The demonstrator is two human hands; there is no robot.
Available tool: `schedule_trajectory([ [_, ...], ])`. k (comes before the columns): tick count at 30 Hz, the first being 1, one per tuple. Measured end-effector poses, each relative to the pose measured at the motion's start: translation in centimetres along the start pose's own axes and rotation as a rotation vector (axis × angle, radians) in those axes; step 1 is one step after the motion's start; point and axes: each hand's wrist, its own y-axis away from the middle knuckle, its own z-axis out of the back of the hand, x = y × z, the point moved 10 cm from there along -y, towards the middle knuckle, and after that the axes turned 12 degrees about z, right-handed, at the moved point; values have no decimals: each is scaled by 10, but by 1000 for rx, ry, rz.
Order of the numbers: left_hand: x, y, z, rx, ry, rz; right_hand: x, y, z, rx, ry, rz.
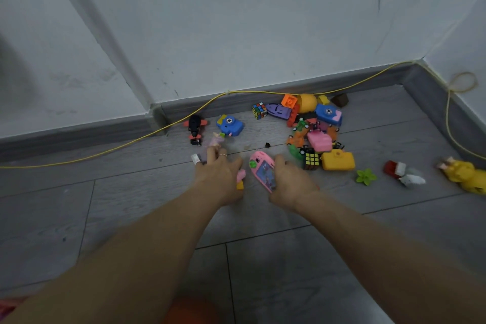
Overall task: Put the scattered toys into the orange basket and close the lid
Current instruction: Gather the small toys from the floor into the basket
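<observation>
While both arms stretch forward over the grey plank floor (pixel 131 192), the person works at the near edge of a scatter of toys lying along the skirting. The right hand (pixel 292 181) is curled round the lower end of a pink toy phone (pixel 263 171), thumb up one side and fingers hidden beneath it, so it appears to have hold of it; the phone lies flat, screen up, which suits a side pinch of this kind. The left hand (pixel 219 176) is spread, fingers reaching toward a small pale pink figure (pixel 215 141); whether the fingertips touch it cannot be told. Under that palm a pink and yellow piece (pixel 239 179) peeks out, possibly gripped, possibly just lying beneath.

Beyond the hands, a blue toy camera (pixel 230 125) and a black and red toy plane (pixel 195 126) sit apart on the left. The main heap is to the right: two puzzle cubes, the nearer one (pixel 312 159) just beside a yellow case (pixel 338 160), plus bricks and little cars. A green flower piece (pixel 366 176) and a yellow figure (pixel 465 173) lie well apart, further right.

An orange shape (pixel 192 310) at the bottom edge, between the forearms, is probably the basket, kept close so each handful is a short carry; its lid is not visible. Most toys remain on the floor, so the task looks barely begun.
</observation>
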Motion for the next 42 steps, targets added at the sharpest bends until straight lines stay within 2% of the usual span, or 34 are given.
schedule_trajectory([
  [4, 5, 8, 10, -36, 153, 50, -5, 12, -5, -8, 18, -3],
  [11, 17, 2, -3, 63, 166, 105, -13, 19, -19, -61, -91, -40],
  [16, 10, -12, -5, 63, 304, 128, -14, 11, -19, -67, -91, -46],
  [22, -9, -13, -2, 57, 246, 83, -25, 13, -16, -94, -213, -91],
  [27, -15, -8, -6, 49, 246, 72, -32, 23, -3, -56, -135, -87],
  [30, -18, -1, -15, 83, 285, 59, -35, 31, 17, -114, -104, -71],
  [33, -19, 7, -20, 97, 291, 34, -54, 42, 45, -241, -161, -108],
  [38, -16, 13, -17, 119, 350, 13, -114, 65, 77, -470, -259, -261],
  [40, -12, 12, -13, 117, 400, 30, -133, 67, 77, -469, -273, -309],
  [42, -8, 10, -9, 121, 424, 36, -143, 63, 68, -387, -288, -323],
])
